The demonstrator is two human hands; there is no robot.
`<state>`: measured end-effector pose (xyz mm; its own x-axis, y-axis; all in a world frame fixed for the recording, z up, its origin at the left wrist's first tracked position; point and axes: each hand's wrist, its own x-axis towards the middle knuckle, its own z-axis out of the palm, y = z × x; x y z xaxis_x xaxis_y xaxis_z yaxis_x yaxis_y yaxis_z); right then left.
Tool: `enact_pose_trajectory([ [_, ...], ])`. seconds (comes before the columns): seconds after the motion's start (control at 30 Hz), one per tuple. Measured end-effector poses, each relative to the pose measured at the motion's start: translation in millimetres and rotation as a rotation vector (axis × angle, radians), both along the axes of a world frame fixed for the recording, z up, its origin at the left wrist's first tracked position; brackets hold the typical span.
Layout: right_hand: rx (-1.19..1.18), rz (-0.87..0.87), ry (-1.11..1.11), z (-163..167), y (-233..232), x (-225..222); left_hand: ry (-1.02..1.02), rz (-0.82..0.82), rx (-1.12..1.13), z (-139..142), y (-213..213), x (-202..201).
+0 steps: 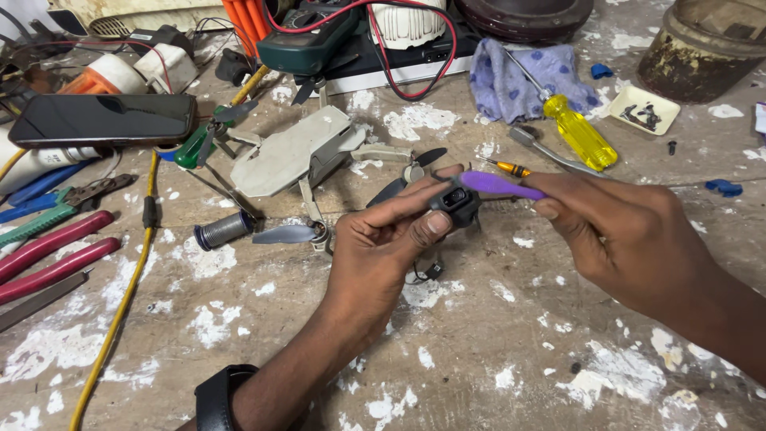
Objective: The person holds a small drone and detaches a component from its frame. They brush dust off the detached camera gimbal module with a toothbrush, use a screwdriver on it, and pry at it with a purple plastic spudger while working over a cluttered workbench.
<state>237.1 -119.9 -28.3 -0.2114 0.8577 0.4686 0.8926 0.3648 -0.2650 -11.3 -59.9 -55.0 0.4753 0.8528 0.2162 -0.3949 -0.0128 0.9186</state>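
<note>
A: What is the left hand (383, 239) doing at the centre of the frame?

B: Its fingers (427, 226) pinch a small black camera module (456, 201), lifted off the paint-flecked counter (479, 351) so it sits steady and turned toward the tool.

A: And the right hand (630, 239)?

B: Its fingers (550, 209) grip a purple pry tool (499, 185) like a pen, the tip resting on the module's top edge.

A: Nearby?

B: A grey folding drone (291, 152) lies just above and left, and a yellow screwdriver (578, 129) rests at the upper right, within reach.
</note>
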Motion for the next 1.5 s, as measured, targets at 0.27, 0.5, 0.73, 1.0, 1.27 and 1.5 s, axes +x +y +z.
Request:
enact_pose_trajectory([
  [0.27, 0.153, 0.021, -0.125, -5, -3, -3, 0.02, 0.035, 0.078, 0, 0, 0],
  [0.5, 0.122, 0.026, -0.172, -4, 1, -4, 0.081, 0.048, -0.014, 6, 0, -1],
  [0.73, 0.225, 0.019, -0.099, -6, 3, -1, 0.245, 0.126, 0.192, 12, -4, 1],
  [1.0, 0.254, 0.069, -0.131, -10, 3, -1, 0.201, 0.174, 0.308, 9, -1, 2],
  [1.27, 0.25, 0.014, -0.165, -16, 5, 3, 0.182, 0.155, 0.253, 7, 1, 2],
  [1.5, 0.313, 0.099, -0.241, -28, 11, 5, 0.184, 0.141, 0.29, 7, -1, 1],
])
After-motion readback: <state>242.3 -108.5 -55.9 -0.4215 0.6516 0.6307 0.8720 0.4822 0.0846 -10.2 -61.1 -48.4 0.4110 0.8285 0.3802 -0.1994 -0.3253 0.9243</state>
